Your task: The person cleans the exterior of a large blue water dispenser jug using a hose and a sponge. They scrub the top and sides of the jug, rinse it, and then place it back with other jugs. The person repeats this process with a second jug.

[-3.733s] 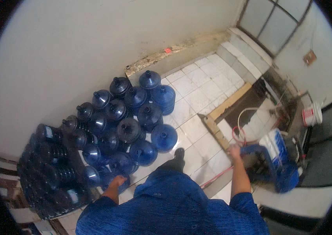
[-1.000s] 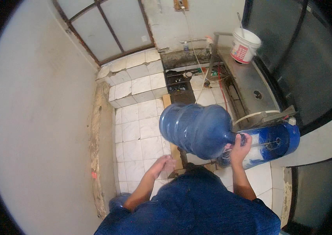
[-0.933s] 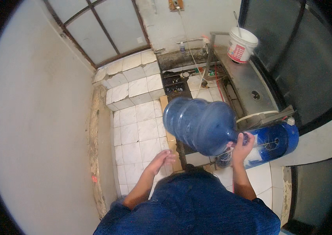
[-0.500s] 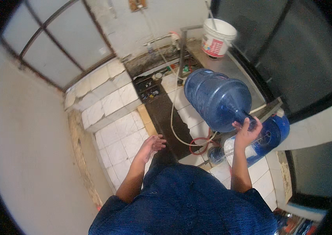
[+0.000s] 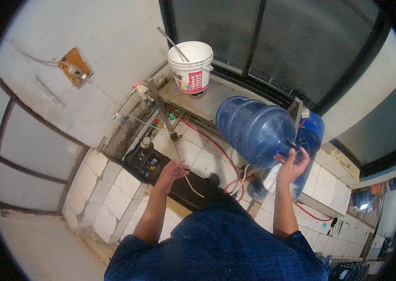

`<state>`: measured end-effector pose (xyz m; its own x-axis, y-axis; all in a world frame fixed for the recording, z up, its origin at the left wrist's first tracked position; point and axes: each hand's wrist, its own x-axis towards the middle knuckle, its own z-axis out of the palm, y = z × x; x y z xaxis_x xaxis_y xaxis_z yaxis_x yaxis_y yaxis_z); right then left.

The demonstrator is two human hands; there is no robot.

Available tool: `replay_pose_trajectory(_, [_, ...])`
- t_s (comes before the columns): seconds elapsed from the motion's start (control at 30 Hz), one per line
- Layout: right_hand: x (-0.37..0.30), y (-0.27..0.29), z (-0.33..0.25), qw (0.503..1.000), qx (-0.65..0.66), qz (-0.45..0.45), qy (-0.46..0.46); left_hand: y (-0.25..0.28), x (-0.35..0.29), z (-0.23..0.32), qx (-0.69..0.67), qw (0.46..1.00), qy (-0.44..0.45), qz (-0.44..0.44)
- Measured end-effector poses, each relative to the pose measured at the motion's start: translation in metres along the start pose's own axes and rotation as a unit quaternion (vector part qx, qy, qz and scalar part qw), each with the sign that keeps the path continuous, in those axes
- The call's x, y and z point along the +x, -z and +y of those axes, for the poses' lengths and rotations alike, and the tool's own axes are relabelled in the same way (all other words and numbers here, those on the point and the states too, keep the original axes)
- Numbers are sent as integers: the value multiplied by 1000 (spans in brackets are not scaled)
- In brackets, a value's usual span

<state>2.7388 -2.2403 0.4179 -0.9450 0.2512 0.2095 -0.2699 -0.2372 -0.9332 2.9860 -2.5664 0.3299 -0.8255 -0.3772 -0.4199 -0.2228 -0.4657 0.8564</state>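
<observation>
A large blue see-through water jug (image 5: 256,129) lies tilted on its side, its base toward the metal shelf (image 5: 228,100) and its neck toward me. My right hand (image 5: 292,167) is closed around the neck. Whether the jug's base rests on the shelf or hangs in front of it, I cannot tell. My left hand (image 5: 173,172) is held out over the floor, fingers apart and holding nothing. Beyond my right hand stands another blue container (image 5: 311,131), partly hidden by that hand and the jug.
A white bucket (image 5: 191,70) with a stick in it stands on the shelf. A red hose (image 5: 223,152) and a pale hose (image 5: 242,180) run over the tiled floor. Tiled steps (image 5: 118,196) rise at the left. Dark window panes (image 5: 212,28) line the back.
My view has swung to the right, so the shelf and bucket appear farther left. The jug has turned slightly with my right hand still on its neck. My left hand stays free.
</observation>
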Motion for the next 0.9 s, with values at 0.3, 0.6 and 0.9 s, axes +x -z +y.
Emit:
replay_pose_trajectory(0.3, [104,-108,94,984,-91,-34,148,-39,203,68,33,995,-5,-94])
replay_pose_trajectory(0.6, [219,-257,113,929,-308,-152,137,-80,351,109,58,991,45,-115])
replay_pose_trajectory(0.9, [276,-359,145,905,-347,-151,195,-29,537,38,173,965,153,-124])
